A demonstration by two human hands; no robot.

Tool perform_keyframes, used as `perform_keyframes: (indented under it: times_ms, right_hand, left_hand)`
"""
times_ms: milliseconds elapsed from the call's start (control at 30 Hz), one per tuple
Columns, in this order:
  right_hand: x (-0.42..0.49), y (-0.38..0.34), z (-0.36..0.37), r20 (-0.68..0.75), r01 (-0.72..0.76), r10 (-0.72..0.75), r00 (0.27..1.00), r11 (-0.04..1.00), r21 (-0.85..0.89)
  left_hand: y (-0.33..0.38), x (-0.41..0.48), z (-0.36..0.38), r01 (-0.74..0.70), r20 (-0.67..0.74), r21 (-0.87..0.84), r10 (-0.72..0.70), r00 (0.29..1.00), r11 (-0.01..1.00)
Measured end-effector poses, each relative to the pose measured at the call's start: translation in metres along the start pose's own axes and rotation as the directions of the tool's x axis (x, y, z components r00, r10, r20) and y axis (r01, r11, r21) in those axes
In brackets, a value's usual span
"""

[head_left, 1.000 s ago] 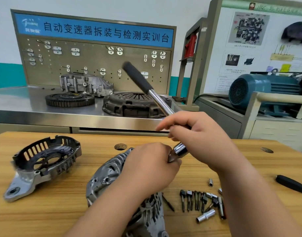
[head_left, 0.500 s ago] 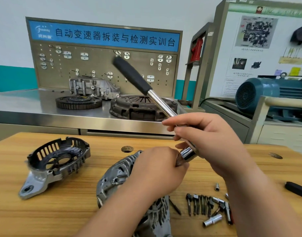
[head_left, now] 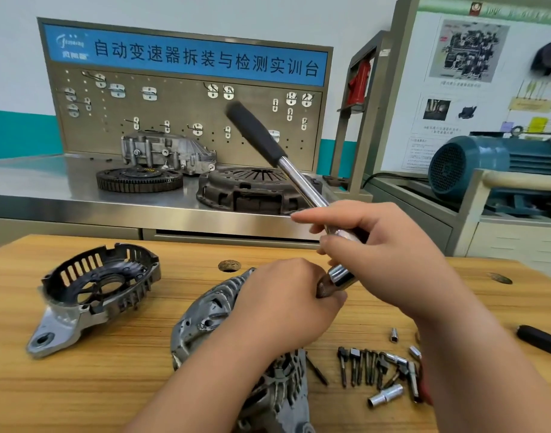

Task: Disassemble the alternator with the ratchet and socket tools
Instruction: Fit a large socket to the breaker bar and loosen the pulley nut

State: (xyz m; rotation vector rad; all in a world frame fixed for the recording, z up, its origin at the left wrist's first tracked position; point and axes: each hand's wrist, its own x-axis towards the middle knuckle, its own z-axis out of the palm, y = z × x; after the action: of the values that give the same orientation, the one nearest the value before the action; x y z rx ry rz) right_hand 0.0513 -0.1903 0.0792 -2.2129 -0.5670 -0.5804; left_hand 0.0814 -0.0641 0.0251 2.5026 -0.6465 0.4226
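Hands above alternator (head_left: 205,323) on desk (head_left: 137,389): left hand (head_left: 286,307) gripping socket (head_left: 323,288), right hand (head_left: 389,264) gripping ratchet (head_left: 299,179) near its head.

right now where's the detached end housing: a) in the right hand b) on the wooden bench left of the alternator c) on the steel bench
b: the end housing lies on the wooden bench, left of the alternator and apart from it.
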Motion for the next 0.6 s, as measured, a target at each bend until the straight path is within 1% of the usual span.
perform_keyframes:
  times_ms: [67, 133, 167, 233, 300, 367, 433, 533, 567, 600]
  right_hand:
    - [0.0, 0.001, -0.004, 0.061, 0.087, -0.097, 0.993, 0.984, 0.154]
    - [-0.001, 0.003, -0.007, 0.121, 0.121, -0.164, 0.979, 0.945, 0.305]
    - [-0.001, 0.004, -0.008, 0.138, 0.118, -0.176, 0.975, 0.928, 0.352]
    - [0.0, 0.007, -0.01, 0.136, 0.079, -0.138, 0.981, 0.925, 0.37]
    - [0.0, 0.009, -0.007, 0.086, -0.004, -0.028, 0.996, 0.939, 0.345]
    - [0.0, 0.008, -0.001, 0.012, -0.11, 0.111, 0.994, 0.961, 0.252]
    - [0.0, 0.005, 0.004, -0.065, -0.217, 0.221, 0.973, 0.974, 0.066]
    - [0.001, 0.004, 0.006, -0.09, -0.313, 0.301, 0.95, 0.923, -0.222]
    - [0.002, 0.005, 0.006, -0.083, -0.322, 0.312, 0.947, 0.905, -0.277]
    - [0.002, 0.006, 0.005, -0.077, -0.327, 0.319, 0.945, 0.897, -0.297]
  left_hand:
    - [0.0, -0.001, -0.001, -0.012, 0.016, 0.018, 0.012, 1.0, 1.0]
    - [0.0, -0.001, -0.001, -0.018, 0.026, 0.04, 0.017, 1.0, 0.999]
    - [0.001, -0.001, 0.0, -0.02, 0.027, 0.053, 0.019, 0.999, 0.998]
    - [0.003, -0.001, 0.001, -0.019, 0.017, 0.078, 0.017, 1.0, 0.997]
    - [0.004, -0.001, 0.001, -0.002, 0.003, 0.077, 0.001, 1.0, 0.997]
    - [0.004, -0.001, 0.0, 0.014, -0.006, 0.062, -0.014, 1.0, 0.998]
    - [0.005, -0.002, 0.0, 0.006, -0.005, 0.073, -0.005, 1.0, 0.997]
    - [0.007, -0.003, 0.001, -0.028, -0.003, 0.115, 0.029, 1.0, 0.993]
    - [0.007, -0.003, 0.002, -0.033, -0.005, 0.118, 0.034, 0.999, 0.992]
    - [0.007, -0.002, 0.002, -0.033, -0.006, 0.116, 0.034, 0.999, 0.993]
